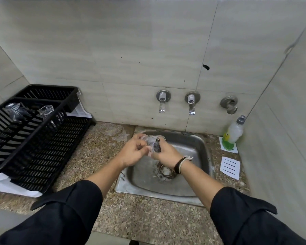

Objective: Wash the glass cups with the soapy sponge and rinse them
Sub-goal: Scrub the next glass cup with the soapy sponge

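Observation:
A clear glass cup (150,140) lies sideways over the far left part of the steel sink (200,144). My left hand (133,152) grips its base from the left. My right hand (166,153) holds a dark sponge (157,147) pushed into the cup's mouth, and my fingers hide most of the sponge. Two more glass cups (14,110) (46,111) stand upside down in the black dish rack (42,147) on the left counter.
Two wall taps (162,101) (191,103) sit above the sink, with a third fitting (229,104) further right. A bottle of green dish soap (232,134) stands at the back right corner on a paper. Another striped paper (230,167) lies right of the sink. Tiled walls close both sides.

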Motion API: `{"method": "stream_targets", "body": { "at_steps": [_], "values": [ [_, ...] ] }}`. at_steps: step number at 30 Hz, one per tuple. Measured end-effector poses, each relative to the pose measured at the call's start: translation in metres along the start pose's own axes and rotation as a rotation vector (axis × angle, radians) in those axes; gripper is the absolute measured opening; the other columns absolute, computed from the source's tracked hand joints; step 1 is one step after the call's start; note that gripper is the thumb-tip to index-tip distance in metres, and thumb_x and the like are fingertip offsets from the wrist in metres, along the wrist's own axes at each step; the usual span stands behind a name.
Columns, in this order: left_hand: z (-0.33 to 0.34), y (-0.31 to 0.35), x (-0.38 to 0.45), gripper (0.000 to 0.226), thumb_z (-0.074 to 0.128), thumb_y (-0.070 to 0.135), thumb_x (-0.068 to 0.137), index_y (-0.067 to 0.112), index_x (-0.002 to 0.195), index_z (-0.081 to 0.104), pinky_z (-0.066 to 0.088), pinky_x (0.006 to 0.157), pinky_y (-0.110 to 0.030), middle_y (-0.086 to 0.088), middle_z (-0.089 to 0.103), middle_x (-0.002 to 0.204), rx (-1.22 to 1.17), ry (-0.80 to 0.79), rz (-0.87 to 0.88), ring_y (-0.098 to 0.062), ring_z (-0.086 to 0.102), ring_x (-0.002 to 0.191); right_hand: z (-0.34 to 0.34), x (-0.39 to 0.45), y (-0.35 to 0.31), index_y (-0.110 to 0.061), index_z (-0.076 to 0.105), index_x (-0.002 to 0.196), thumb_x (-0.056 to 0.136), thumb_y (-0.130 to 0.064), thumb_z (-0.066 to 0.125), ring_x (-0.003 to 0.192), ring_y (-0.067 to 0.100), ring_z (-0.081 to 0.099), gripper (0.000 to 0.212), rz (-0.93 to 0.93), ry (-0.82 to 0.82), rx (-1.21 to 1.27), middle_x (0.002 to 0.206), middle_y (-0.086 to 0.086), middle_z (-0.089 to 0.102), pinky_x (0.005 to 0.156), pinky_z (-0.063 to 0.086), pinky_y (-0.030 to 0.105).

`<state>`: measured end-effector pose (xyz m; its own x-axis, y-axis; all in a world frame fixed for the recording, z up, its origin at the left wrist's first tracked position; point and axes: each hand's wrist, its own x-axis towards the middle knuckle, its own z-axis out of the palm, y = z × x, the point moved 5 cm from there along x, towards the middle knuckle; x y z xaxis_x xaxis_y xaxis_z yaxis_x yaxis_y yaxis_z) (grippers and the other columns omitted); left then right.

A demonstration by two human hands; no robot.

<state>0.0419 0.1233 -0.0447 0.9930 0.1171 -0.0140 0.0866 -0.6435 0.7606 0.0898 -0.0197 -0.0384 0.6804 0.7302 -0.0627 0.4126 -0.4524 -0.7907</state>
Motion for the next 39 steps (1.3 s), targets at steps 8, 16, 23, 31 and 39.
{"method": "stream_targets", "body": {
  "at_steps": [8, 16, 23, 31, 39],
  "values": [
    [0.024, -0.002, -0.008, 0.027, 0.066, 0.038, 0.084, 0.022, 0.062, 0.068, 0.038, 0.112, -0.044, -0.008, 0.064, 0.122, -0.234, 0.009, -0.05, -0.021, 0.052, 0.129, 0.002, -0.007, 0.002, -0.019, 0.062, 0.08, 0.078, -0.002, 0.062, 0.088, 0.013, 0.057, 0.017, -0.192, 0.254, -0.186, 0.089, 0.001, 0.066, 0.078, 0.047, 0.028],
    [0.012, -0.009, -0.009, 0.027, 0.068, 0.034, 0.09, 0.024, 0.065, 0.069, 0.039, 0.11, -0.043, -0.001, 0.068, 0.115, -0.181, -0.011, -0.054, -0.015, 0.055, 0.124, -0.007, -0.026, -0.004, -0.016, 0.07, 0.096, 0.091, -0.024, 0.039, 0.099, 0.016, 0.061, 0.033, -0.634, 0.196, -0.779, 0.101, 0.0, 0.069, 0.084, 0.049, 0.028],
    [0.011, -0.003, -0.013, 0.03, 0.063, 0.038, 0.087, 0.025, 0.06, 0.062, 0.043, 0.096, -0.033, -0.005, 0.069, 0.104, -0.278, 0.033, 0.003, -0.009, 0.058, 0.115, -0.005, 0.001, -0.008, -0.013, 0.069, 0.088, 0.079, -0.01, 0.07, 0.068, 0.004, 0.055, 0.009, -0.01, 0.042, 0.017, 0.076, -0.004, 0.063, 0.065, 0.044, 0.027],
    [-0.006, -0.027, -0.013, 0.042, 0.065, 0.054, 0.091, 0.016, 0.073, 0.064, 0.048, 0.1, -0.058, -0.01, 0.071, 0.102, -0.374, -0.035, 0.066, -0.031, 0.066, 0.106, 0.005, -0.021, -0.061, -0.004, 0.067, 0.096, 0.086, -0.014, 0.047, 0.093, 0.029, 0.062, 0.024, -0.606, 0.027, -0.812, 0.101, 0.015, 0.065, 0.081, 0.052, 0.034],
    [-0.029, -0.028, -0.013, 0.032, 0.063, 0.027, 0.099, 0.007, 0.074, 0.06, 0.039, 0.112, -0.039, -0.005, 0.058, 0.131, -0.249, 0.069, 0.069, -0.016, 0.052, 0.122, 0.036, 0.018, -0.04, 0.021, 0.052, 0.111, 0.062, -0.003, 0.07, 0.099, 0.04, 0.043, 0.058, 0.265, 0.089, 1.374, 0.107, 0.037, 0.043, 0.091, 0.042, 0.042]
  ]
}}
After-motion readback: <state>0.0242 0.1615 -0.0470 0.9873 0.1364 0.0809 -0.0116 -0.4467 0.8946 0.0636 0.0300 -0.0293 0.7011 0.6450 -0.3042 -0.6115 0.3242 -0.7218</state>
